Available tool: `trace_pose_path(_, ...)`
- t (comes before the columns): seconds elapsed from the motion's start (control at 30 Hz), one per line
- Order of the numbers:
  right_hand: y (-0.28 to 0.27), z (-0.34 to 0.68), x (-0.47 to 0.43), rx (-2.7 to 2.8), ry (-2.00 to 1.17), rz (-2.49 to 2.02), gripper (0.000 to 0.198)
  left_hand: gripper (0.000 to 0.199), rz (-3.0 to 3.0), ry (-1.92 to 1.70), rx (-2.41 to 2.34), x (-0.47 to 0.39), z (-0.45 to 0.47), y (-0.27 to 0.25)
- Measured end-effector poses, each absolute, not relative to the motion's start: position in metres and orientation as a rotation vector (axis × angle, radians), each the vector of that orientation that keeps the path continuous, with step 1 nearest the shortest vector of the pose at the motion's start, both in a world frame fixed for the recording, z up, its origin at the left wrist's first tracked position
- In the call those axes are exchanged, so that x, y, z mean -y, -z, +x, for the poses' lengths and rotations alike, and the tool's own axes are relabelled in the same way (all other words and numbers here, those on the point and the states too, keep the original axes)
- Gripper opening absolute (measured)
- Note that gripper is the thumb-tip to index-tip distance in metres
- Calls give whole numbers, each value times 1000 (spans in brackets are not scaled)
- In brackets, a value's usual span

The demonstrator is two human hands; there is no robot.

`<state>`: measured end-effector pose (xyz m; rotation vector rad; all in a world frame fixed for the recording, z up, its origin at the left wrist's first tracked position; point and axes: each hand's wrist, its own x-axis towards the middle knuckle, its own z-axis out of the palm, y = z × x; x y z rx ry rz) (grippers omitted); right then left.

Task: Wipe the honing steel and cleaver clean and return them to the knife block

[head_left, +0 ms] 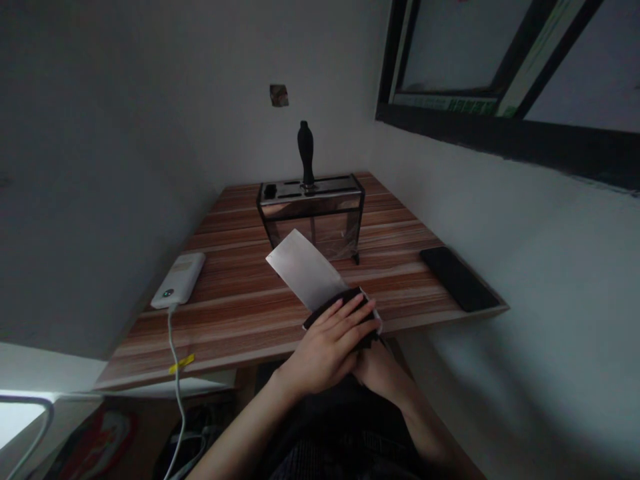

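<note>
A cleaver (310, 267) with a broad pale blade points up and left over the table's front part. My left hand (327, 347) presses a dark cloth (320, 313) around the blade near its handle end, fingers together on top. Below and behind it, my right hand (377, 373) is closed at the handle end; the handle itself and most of that hand's fingers are hidden. Beyond the blade tip stands a knife block (313, 210) with clear sides and a slotted top, with one black handle (305, 153) rising from it.
The wood-grain table (225, 267) meets walls at the back and right. A white power bank (181, 280) with a white cable (175, 360) lies at the left, near a yellow strip (181, 363). A black phone (460, 279) rests at the right edge. A framed window (465, 87) is above.
</note>
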<state>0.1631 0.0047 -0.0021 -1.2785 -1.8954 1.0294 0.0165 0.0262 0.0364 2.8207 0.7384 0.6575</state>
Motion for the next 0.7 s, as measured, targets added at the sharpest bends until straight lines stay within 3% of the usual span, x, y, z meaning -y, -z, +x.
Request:
trace_pose_path(0.23,-4,160,-3,1816,-1138,-1321,7,59,2814,-743,-954,-45,4,-43)
trace_pose_path(0.7,-6,158,1,1856,-1234,-1380,9,51,2702,-1087,-1281,-98,-37,-66)
